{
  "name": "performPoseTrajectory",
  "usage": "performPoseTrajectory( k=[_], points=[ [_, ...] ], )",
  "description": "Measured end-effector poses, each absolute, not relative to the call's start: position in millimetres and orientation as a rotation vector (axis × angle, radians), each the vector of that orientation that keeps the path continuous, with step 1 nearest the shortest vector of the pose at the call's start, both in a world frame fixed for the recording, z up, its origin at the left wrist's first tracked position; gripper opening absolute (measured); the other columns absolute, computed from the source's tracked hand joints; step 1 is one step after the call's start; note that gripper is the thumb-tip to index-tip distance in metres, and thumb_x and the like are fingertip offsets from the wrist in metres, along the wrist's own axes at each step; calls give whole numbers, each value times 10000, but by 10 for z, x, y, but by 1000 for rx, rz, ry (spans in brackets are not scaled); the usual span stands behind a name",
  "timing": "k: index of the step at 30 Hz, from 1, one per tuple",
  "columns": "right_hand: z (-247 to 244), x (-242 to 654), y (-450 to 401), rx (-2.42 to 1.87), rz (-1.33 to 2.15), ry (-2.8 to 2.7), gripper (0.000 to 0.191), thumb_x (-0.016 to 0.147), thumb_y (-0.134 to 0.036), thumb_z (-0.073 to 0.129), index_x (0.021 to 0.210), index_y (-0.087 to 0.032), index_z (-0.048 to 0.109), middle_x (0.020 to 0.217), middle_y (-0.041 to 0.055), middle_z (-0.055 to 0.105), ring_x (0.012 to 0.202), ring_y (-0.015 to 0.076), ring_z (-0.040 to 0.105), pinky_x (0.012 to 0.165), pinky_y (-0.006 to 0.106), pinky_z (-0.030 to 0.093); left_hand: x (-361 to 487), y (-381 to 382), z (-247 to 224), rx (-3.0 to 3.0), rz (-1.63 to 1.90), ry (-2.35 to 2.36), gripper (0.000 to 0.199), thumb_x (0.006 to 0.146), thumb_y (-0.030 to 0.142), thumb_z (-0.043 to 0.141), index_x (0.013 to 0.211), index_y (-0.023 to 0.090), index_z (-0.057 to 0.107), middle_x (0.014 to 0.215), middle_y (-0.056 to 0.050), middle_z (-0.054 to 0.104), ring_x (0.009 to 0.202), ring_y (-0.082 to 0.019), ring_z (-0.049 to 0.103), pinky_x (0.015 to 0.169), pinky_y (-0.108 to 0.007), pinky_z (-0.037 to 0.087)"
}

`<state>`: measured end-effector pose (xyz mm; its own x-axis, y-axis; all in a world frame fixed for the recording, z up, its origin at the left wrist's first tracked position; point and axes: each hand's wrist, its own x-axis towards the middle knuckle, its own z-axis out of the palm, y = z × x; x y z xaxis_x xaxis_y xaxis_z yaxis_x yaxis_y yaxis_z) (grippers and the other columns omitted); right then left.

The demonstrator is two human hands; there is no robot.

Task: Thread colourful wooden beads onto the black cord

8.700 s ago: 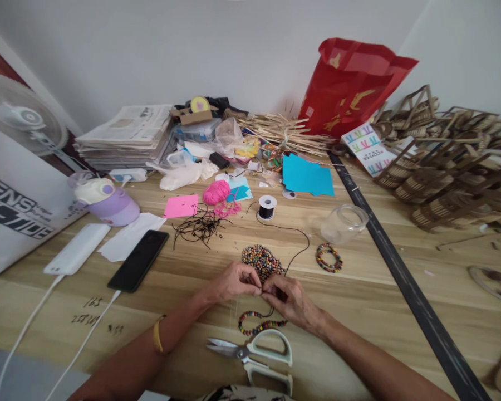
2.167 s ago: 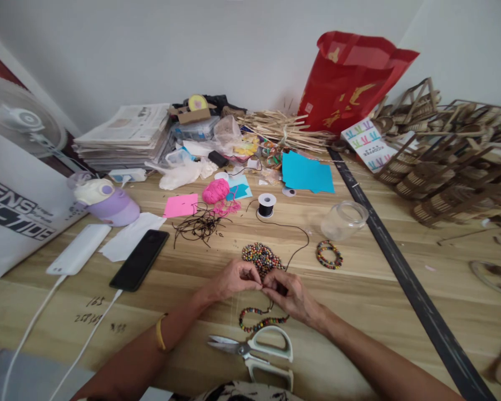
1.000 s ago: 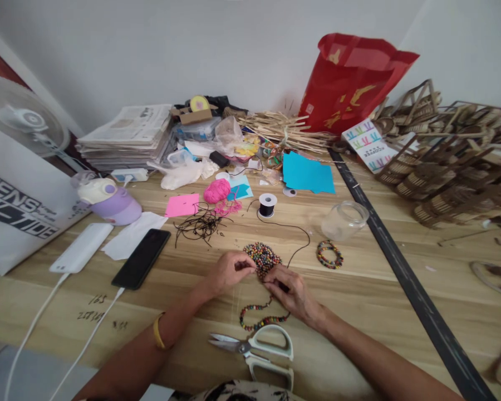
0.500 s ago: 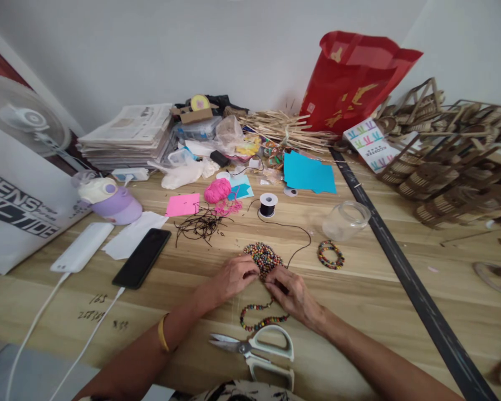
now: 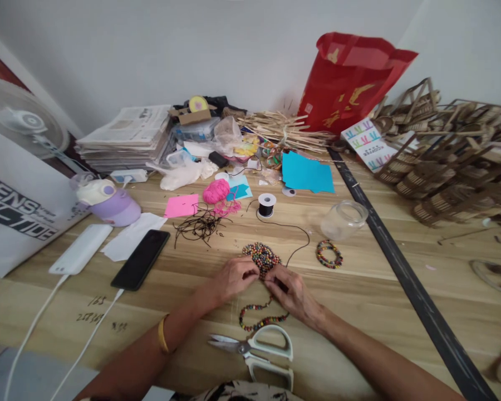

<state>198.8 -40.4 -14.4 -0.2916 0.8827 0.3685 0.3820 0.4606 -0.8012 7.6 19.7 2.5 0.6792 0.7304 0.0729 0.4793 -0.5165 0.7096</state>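
A pile of small multicoloured beads lies on the wooden table between my hands. My left hand is at its left edge, fingers curled and pinched; what they hold is too small to make out. At the lower right of the pile, my right hand pinches the dark cord, from which a beaded strand curves over the table below. The cord runs up to a black spool with white ends. Scissors with pale handles lie nearest me, and a beaded bracelet rests to the right.
A glass jar stands right of the spool. Black cord scraps, a phone and a white power bank are on the left. Newspapers, a red bag and woven baskets line the back and right.
The view has shifted very slightly. Both hands stay at the bead pile in nearly the same pose.
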Motion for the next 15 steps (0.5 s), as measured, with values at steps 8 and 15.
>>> performPoseTrajectory(
  k=[8, 15],
  points=[
    [-171, 2004, -390, -1057, 741, -1888, 183, 943, -225, 448, 795, -182, 547, 697, 24, 551, 630, 141, 515, 586, 240, 417, 61, 218, 36, 1633, 489, 920, 124, 709, 206, 669, 780, 110, 706, 772, -59, 711, 723, -151, 631, 717, -252, 500],
    [-160, 2007, -394, -1063, 778, -1887, 154, 927, -210, 461, 807, -182, 554, 709, 28, 559, 634, 144, 518, 589, 245, 414, 78, 216, 23, 1576, 475, 866, 115, 694, 186, 672, 769, 103, 694, 771, -59, 701, 725, -150, 621, 725, -259, 495]
  ],
)
